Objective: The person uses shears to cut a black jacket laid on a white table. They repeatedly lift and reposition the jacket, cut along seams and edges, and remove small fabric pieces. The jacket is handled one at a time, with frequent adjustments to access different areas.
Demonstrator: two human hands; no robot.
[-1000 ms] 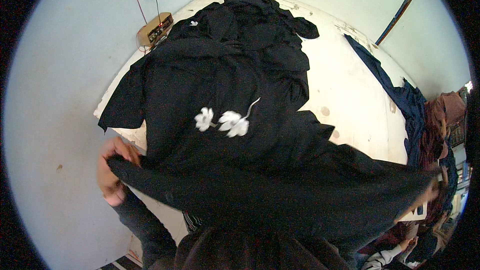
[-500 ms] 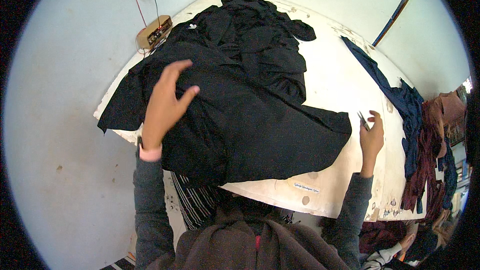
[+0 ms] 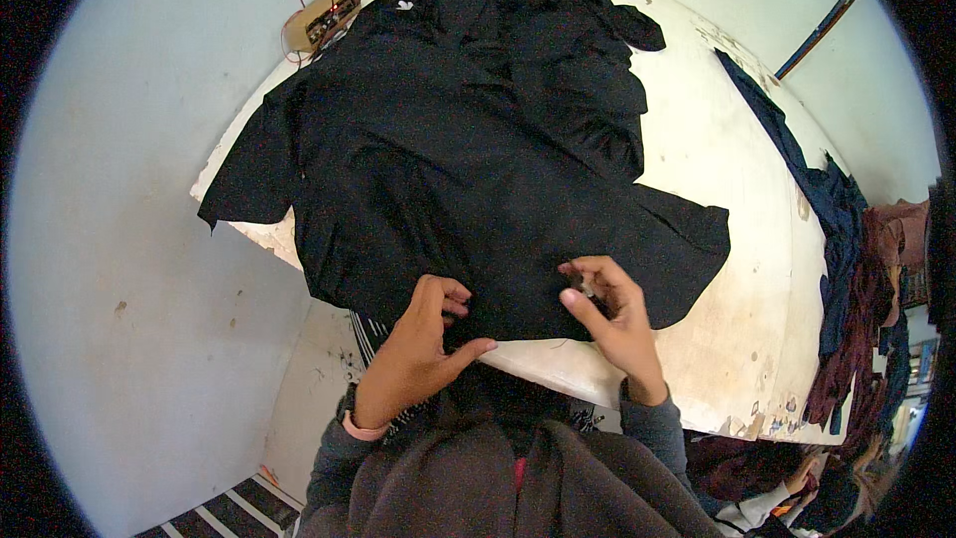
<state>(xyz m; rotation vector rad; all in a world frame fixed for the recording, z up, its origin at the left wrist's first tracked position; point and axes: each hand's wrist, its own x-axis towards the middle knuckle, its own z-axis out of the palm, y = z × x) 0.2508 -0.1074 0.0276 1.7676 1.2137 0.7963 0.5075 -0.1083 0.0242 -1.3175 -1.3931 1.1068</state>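
Observation:
A large black garment (image 3: 498, 169) is spread and rumpled over the pale table, its near edge at the front. My left hand (image 3: 413, 344) is at that edge, fingers half curled against the black cloth and thumb held apart, with no hold on it visible. To its right, my right hand (image 3: 619, 317) hovers over the garment near the same edge. Small dark metal thread snips (image 3: 590, 291) lie in its curled fingers, mostly hidden by them. A small white mark (image 3: 404, 5) shows on the garment's far left part.
The worn white table (image 3: 717, 359) shows to the right of the garment. Navy cloth (image 3: 787, 149) and maroon cloth (image 3: 851, 329) lie along its right side. A brown box with wires (image 3: 334, 12) sits by the left wall. Another person's hand (image 3: 802, 473) shows at lower right.
Both hands have come down and inward to the garment's near edge. The snips have moved left with my right hand. The view has shifted slightly, putting the table higher.

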